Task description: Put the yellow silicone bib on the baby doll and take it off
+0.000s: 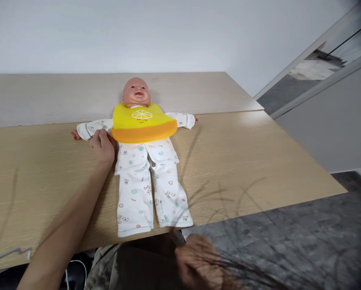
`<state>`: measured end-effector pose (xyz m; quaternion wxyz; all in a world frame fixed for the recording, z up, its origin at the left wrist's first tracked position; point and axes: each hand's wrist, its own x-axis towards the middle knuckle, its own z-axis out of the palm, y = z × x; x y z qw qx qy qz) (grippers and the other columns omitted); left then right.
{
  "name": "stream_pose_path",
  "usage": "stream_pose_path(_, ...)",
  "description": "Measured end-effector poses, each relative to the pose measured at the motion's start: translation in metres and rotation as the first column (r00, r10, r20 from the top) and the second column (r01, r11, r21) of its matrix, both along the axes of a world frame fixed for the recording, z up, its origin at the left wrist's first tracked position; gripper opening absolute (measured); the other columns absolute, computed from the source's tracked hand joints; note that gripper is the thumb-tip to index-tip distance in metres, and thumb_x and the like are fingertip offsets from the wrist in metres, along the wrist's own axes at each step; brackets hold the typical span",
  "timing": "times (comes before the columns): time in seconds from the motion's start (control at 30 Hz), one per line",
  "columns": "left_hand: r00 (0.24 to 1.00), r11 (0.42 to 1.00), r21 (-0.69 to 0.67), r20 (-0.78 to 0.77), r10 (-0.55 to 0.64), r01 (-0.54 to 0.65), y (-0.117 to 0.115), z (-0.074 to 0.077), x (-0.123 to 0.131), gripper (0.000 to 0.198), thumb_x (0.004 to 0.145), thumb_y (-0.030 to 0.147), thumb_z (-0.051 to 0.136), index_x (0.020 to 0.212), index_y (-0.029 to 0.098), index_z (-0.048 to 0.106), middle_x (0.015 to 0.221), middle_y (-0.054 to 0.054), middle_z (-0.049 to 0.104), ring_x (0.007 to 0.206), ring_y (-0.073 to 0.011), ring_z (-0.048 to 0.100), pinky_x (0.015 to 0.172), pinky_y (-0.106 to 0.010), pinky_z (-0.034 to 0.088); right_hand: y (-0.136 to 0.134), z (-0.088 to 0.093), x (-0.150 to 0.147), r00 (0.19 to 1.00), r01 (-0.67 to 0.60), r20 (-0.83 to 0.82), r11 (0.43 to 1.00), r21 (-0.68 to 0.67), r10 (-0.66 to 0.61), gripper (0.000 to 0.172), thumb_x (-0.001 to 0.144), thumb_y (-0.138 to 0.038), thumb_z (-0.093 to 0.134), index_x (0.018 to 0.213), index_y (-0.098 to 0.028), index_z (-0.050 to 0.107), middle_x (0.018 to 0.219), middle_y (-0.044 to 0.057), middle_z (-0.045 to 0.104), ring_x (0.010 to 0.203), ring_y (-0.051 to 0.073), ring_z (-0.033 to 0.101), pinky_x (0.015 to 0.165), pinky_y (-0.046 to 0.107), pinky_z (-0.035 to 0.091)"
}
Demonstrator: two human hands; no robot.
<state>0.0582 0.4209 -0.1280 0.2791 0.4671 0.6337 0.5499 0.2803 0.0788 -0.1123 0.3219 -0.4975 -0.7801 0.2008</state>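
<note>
Bib (147, 124) on the doll's chest (136, 93) looks light, bendy (maybe slick), best pinched by its rim; left hand (104, 146) curled at its 8 o'clock, right hand (200, 259) blurred toward 5, can't tell either's grip.

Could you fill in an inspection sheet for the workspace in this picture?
Surface: wood-grain table, with a paler board along its back.
Job's things: a doll lies face up, in a printed white outfit and a yellow bib with an orange lower band.
Clutter: a black item, partly in view at lower left; cannot tell what it is.
Hands: left hand, fingers curled, beside the bib's edge; contact unclear. Right hand below the table's front edge, blurred; cannot tell whether it holds anything.
Cables: a pale cord at the table's lower-left corner in view.
Surroundings: white wall behind; grey floor at right.
</note>
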Motion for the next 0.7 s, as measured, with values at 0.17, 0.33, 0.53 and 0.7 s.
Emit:
stream_pose_path(0.17,1.000,1.000,0.000,-0.014,0.006,-0.006,-0.003,0.005,-0.001,0.034,0.095,0.018,0.044,0.061,0.024,0.041,0.056,0.001,0.043,0.058,-0.0130,0.042,0.059,-0.034,0.035,-0.001,-0.023,-0.074,0.956,-0.290,-0.104,0.929,-0.227,0.273,0.099,0.082,-0.042,0.066,0.169,-0.042,0.018,0.150,0.001,0.059,0.114,0.027,0.075,0.075,0.034,0.068)
stream_pose_path(0.33,1.000,1.000,-0.001,0.005,-0.010,0.010,-0.006,0.008,-0.001,0.035,0.093,0.015,0.046,0.059,0.023,0.042,0.055,0.001,0.043,0.056,-0.0126,0.041,0.059,-0.035,0.034,0.005,-0.050,-0.111,0.983,-0.170,-0.113,0.947,-0.274,0.143,0.111,0.076,-0.043,0.064,0.169,-0.043,0.004,0.162,0.003,0.046,0.109,0.035,0.076,0.076,0.043,0.068)
stream_pose_path(0.53,0.999,0.998,0.060,0.039,0.000,-0.003,-0.004,0.002,-0.001,0.036,0.091,0.012,0.047,0.057,0.023,0.042,0.053,0.002,0.042,0.055,-0.0120,0.041,0.058,-0.034,0.033,-0.013,-0.061,-0.118,0.987,-0.130,-0.122,0.963,-0.237,0.103,0.132,0.079,-0.051,0.074,0.170,-0.008,-0.012,0.163,0.030,0.036,0.126,0.039,0.068,0.093,0.043,0.066)
stream_pose_path(0.7,1.000,0.999,0.046,0.029,-0.004,0.003,-0.006,0.005,0.000,0.034,0.090,0.011,0.046,0.058,0.023,0.043,0.053,0.002,0.043,0.054,-0.0124,0.041,0.056,-0.031,0.033,-0.021,-0.082,-0.136,0.988,-0.033,-0.148,0.999,0.004,0.033,0.120,0.085,-0.046,0.068,0.170,-0.004,-0.005,0.162,0.028,0.040,0.131,0.036,0.065,0.099,0.038,0.063)
